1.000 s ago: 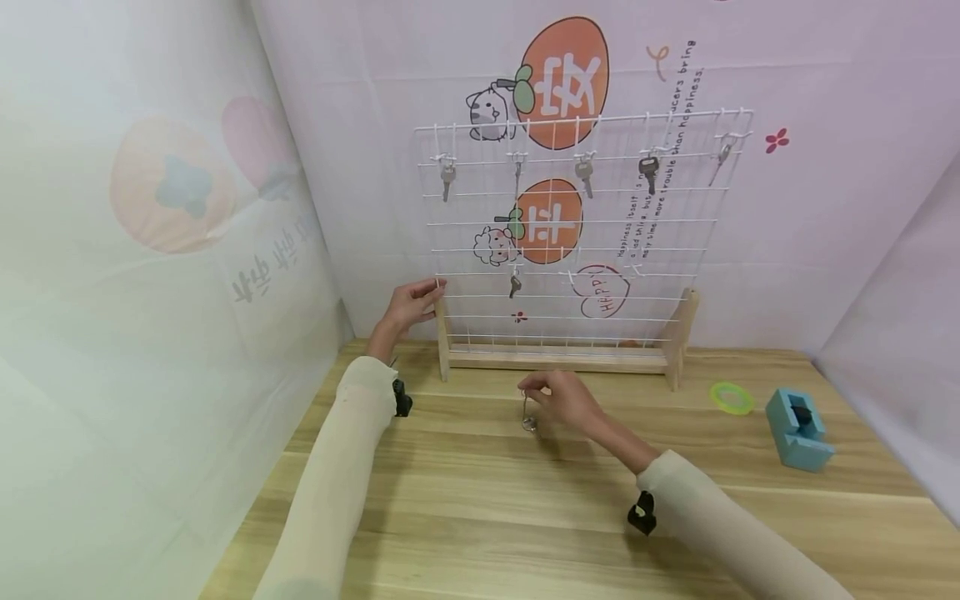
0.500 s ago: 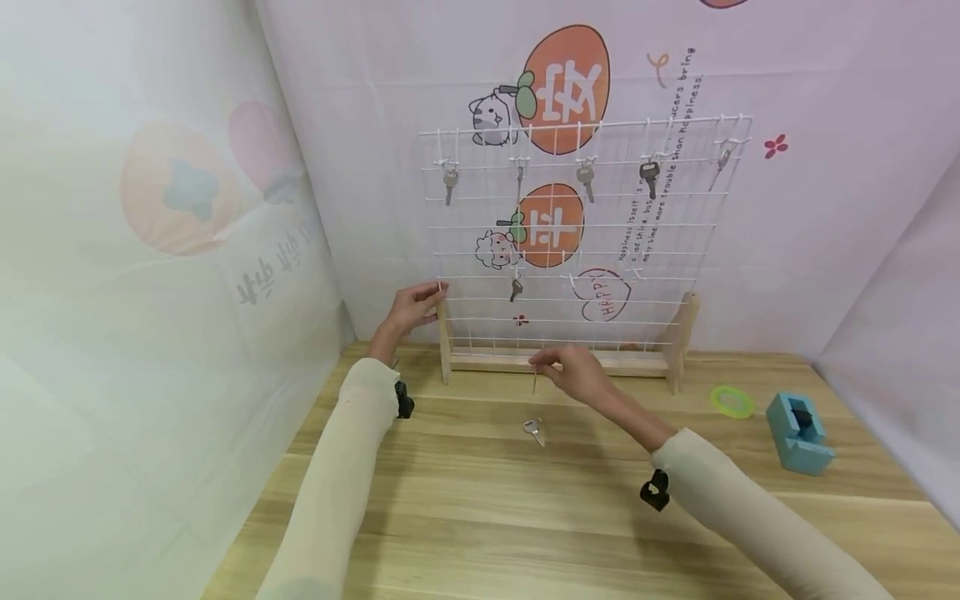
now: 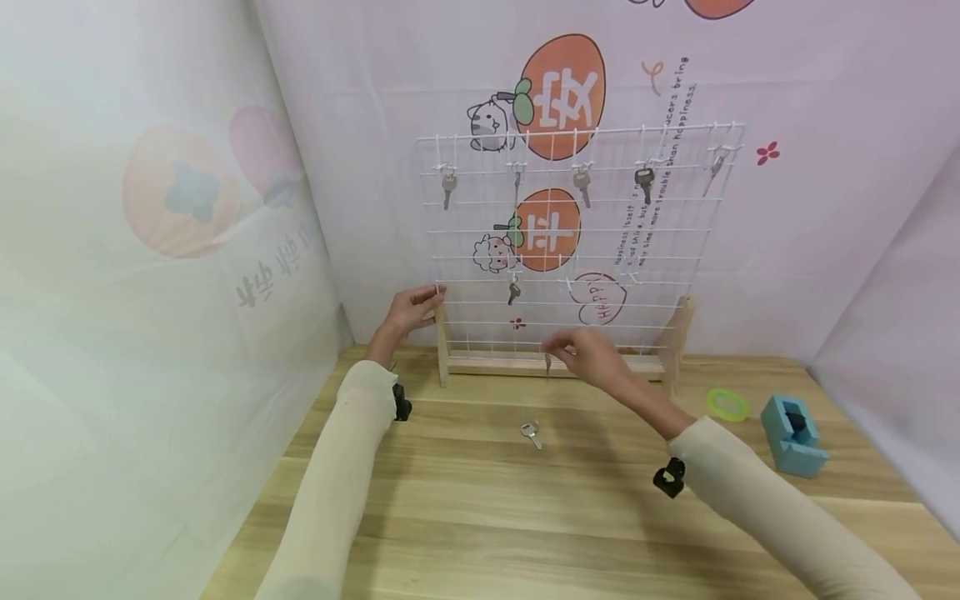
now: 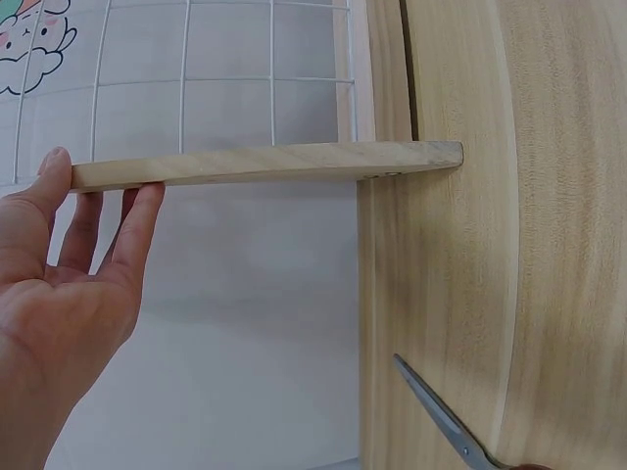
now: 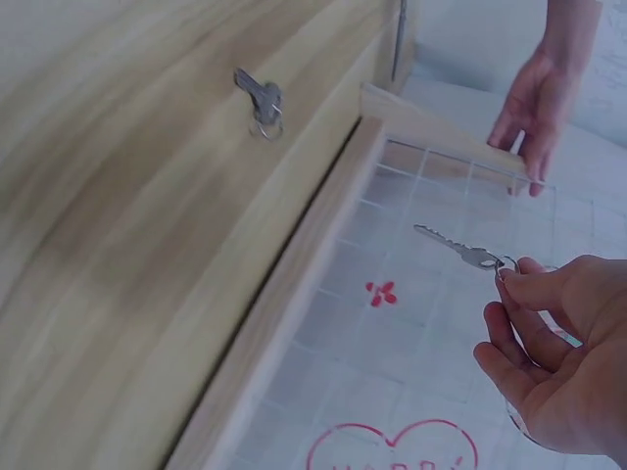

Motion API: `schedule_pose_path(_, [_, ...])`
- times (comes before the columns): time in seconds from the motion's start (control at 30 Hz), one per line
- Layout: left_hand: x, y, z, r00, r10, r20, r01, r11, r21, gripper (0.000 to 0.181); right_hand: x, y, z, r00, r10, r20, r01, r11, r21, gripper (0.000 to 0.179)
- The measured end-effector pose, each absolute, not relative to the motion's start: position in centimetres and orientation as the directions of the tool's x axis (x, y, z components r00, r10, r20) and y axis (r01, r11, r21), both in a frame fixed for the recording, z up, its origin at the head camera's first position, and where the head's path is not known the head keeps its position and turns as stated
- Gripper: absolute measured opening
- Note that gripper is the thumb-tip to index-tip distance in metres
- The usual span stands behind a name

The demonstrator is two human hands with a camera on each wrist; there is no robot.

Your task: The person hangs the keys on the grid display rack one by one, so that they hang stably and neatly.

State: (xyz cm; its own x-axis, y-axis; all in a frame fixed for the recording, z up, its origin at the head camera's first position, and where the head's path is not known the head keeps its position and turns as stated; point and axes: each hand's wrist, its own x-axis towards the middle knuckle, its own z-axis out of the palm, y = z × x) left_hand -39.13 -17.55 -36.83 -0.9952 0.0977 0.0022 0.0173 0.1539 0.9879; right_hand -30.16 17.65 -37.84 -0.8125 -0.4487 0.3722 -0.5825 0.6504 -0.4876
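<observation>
My left hand (image 3: 411,312) pinches the top end of the wooden side post (image 4: 265,164) of a white wire grid rack (image 3: 480,302), thumb on one side and fingers on the other. A key (image 5: 456,247) hangs by its ring from the thumb and fingertips of my right hand (image 3: 588,358), in front of the rack's lower part. Another key (image 3: 531,434), with a ring, lies on the wooden table below. Several keys hang from hooks along the grid's upper part, among them a dark-headed key (image 3: 645,183). One small key (image 3: 513,291) hangs lower down.
On the table to the right lie a yellow-green ring (image 3: 727,405) and a blue tape dispenser (image 3: 793,437). Scissors (image 4: 446,416) lie left of the rack. Printed cloth walls (image 3: 375,208) stand behind and at both sides.
My right hand has risen from the tabletop and moved right with a key. One key now lies on the table where that hand was. My left hand stays on the post.
</observation>
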Motion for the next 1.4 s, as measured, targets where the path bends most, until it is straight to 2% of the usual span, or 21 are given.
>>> schedule_pose_path(0.33, [-39.0,-17.6,-36.8,-0.996,0.094,0.005,0.020,0.156,0.988,0.039,-30.6,18.9,-35.2,-0.799,-0.420,0.430,-0.593,0.668,-0.449,0.013])
schedule_pose_path(1.0, [-39.3,-17.8,-37.1,-0.996,0.093,0.003,0.019,0.164,0.986,0.038,-31.6,20.0,-31.4,-0.766,-0.278,0.580,-0.598,0.639,-0.484,0.013])
schedule_pose_path(1.4, [-39.5,-17.8,-37.2,-0.996,0.090,0.004,0.018,0.155,0.988,0.038,-32.1,20.2,-31.2,-0.818,-0.230,0.527,-0.533,0.647,-0.545,0.018])
